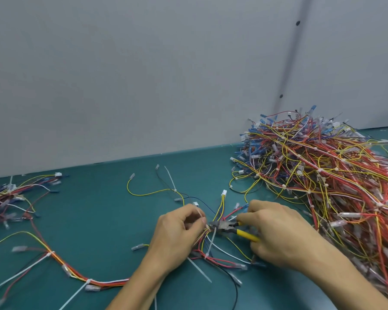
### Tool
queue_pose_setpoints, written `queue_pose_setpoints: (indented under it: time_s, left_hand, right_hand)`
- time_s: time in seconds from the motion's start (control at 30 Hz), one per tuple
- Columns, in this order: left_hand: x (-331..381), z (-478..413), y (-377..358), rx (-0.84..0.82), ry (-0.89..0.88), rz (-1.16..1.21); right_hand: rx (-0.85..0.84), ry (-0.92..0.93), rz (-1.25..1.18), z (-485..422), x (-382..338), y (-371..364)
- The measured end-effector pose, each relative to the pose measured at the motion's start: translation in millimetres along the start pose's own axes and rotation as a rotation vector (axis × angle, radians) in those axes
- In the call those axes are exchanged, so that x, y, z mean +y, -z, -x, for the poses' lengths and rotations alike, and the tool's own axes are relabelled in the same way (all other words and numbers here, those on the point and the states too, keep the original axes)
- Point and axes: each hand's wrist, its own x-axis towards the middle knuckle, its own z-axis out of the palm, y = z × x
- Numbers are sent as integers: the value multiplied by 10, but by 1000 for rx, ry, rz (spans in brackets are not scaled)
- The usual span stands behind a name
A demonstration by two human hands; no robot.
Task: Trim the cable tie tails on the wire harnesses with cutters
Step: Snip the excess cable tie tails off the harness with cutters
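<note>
A wire harness [213,249] of red, yellow, white and black wires lies on the green table in front of me. My left hand [177,236] pinches its bundle near a white cable tie. My right hand [278,236] grips yellow-handled cutters [233,230], whose grey jaws sit at the tie right beside my left fingertips. A white tie tail [211,242] hangs down from the jaws. Another long tail [198,269] sticks out lower on the same harness.
A large heap of harnesses [323,175] fills the right side of the table. A smaller pile [11,198] lies at the far left. One harness with long white tie tails [65,269] stretches across the near left. A grey wall [143,74] stands behind.
</note>
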Motion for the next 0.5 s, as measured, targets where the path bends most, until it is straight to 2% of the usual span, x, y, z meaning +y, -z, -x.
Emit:
queue_pose_setpoints:
  time_s: [0.5]
  left_hand:
    - [46, 33, 13, 23, 27, 69]
  right_hand:
    - [-96, 10, -8, -3, -57, -7]
